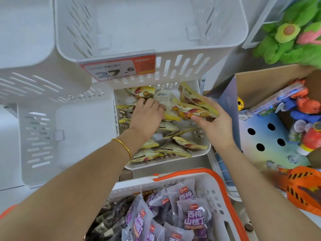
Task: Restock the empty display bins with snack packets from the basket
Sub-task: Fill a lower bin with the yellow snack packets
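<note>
R hand [214, 121] grip holds yellow foil snack packets [191, 106] over white slotted plastic bin [199, 134]; L hand [147, 115] grip unclear, fingers among pile. Pkts likely light, slippery: pinch sealed edges.

You have two hands in view, the left hand [147, 115] and the right hand [215, 122], and one gold bangle [124, 146]. You can count four white bins [156, 23], one price tag [118, 68] and one basket [139, 186]. The yellow packets [189, 145] number well over a dozen, too overlapped for an exact count; at least two are held in your right hand. At least seven purple packets [192, 216] show, plus several dark packets [112, 218] and one cardboard box [260, 79].
</note>
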{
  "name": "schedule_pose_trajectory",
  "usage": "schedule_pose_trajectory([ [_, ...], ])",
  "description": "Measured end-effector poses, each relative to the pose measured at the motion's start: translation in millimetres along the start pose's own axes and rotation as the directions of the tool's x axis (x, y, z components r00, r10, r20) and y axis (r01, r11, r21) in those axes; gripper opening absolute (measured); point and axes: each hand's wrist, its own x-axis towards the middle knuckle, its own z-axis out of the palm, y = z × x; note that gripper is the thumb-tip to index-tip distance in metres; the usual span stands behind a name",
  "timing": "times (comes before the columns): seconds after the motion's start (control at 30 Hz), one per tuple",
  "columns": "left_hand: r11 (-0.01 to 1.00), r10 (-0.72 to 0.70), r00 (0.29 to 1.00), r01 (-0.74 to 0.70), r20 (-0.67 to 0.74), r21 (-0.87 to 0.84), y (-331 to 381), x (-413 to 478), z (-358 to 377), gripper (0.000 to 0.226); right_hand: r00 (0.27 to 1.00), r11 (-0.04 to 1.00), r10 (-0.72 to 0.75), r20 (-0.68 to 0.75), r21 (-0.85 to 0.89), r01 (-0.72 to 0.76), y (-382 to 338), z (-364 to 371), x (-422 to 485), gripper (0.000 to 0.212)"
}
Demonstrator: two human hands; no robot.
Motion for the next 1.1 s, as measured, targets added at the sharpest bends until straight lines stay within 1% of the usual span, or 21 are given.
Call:
schedule_pose_trajectory([
  [0.07,1.0,0.011,1.0,-0.011,0.014,0.027,0.9,-1.4,1.2,0.025,1.0,1.0,0.006,0.016,0.014,-0.006,-3.9,-5.6,-1.8,0.049],
  [0.17,0.999,0.004,1.0,-0.005,0.026,0.043,-0.1,-1.9,-8.1,0.025,0.999,1.0,0.015,0.044,0.011,-0.015,-4.1,-11.5,-4.9,0.049],
  [0.2,1.0,0.008,0.999,-0.009,0.045,0.029,0.6,-1.8,-11.6,0.031,0.998,1.0,0.024,0.062,0.014,-0.025,-3.2,-13.9,-5.4,0.049],
  [0.27,1.0,0.014,0.994,-0.011,0.108,-0.02,4.0,-0.9,-11.8,0.049,0.993,0.999,0.034,0.11,0.004,-0.035,-1.1,-20.7,-3.2,0.05],
  [0.37,0.997,-0.005,0.991,0.014,0.135,-0.07,2.3,1.7,-17.2,0.048,0.983,0.999,0.05,0.177,-0.014,-0.049,-4.0,-29.7,2.7,0.053],
  [0.4,0.997,0.007,0.989,0.004,0.146,-0.077,2.0,3.6,-16.1,0.051,0.98,0.998,0.057,0.192,-0.006,-0.057,-5.9,-31.1,4.4,0.053],
  [0.5,0.993,0.105,0.97,-0.091,0.218,-0.074,0.6,12.6,-18.7,0.063,0.972,0.997,0.071,0.225,0.0,-0.073,-11.5,-30.8,7.2,0.057],
  [0.53,0.993,0.11,0.964,-0.097,0.241,-0.067,-0.2,15.9,-18.6,0.063,0.969,0.997,0.074,0.234,-0.008,-0.074,-13.2,-29.8,8.4,0.056],
  [0.63,0.997,0.06,0.964,-0.045,0.258,-0.063,-3.3,17.8,-17.5,0.055,0.967,0.996,0.09,0.238,-0.033,-0.084,-17.8,-27.7,12.6,0.054],
  [0.73,0.999,0.037,0.976,-0.036,0.214,-0.011,-5.3,10.6,-14.5,0.051,0.964,0.994,0.093,0.251,-0.074,-0.077,-21.4,-31.0,14.3,0.054],
  [0.8,0.999,0.044,0.982,-0.044,0.183,-0.003,-6.5,8.0,-14.2,0.045,0.944,0.987,0.103,0.314,-0.146,-0.059,-26.1,-35.3,12.4,0.058],
  [0.83,0.999,0.049,0.984,-0.048,0.174,-0.01,-7.0,7.5,-14.4,0.043,0.928,0.977,0.102,0.359,-0.211,-0.025,-29.1,-36.9,11.5,0.061],
  [0.9,0.998,0.055,0.985,-0.054,0.162,-0.015,-7.6,6.9,-15.2,0.04,0.902,0.909,0.079,0.424,-0.402,0.109,-35.3,-39.8,12.8,0.058],
  [0.97,0.997,0.072,0.982,-0.072,0.174,-0.005,-7.3,6.3,-14.9,0.041,0.895,0.772,0.022,0.446,-0.576,0.268,-41.3,-42.3,17.8,0.049],
  [1.0,0.996,0.082,0.979,-0.084,0.185,0.001,-8.1,5.7,-14.3,0.042,0.897,0.693,-0.008,0.441,-0.644,0.323,-43.3,-42.6,20.3,0.044],
  [1.1,0.995,0.095,0.974,-0.098,0.204,0.006,-13.5,5.3,-15.4,0.043,0.906,0.477,-0.04,0.421,-0.789,0.387,-46.3,-34.8,20.7,0.045],
])
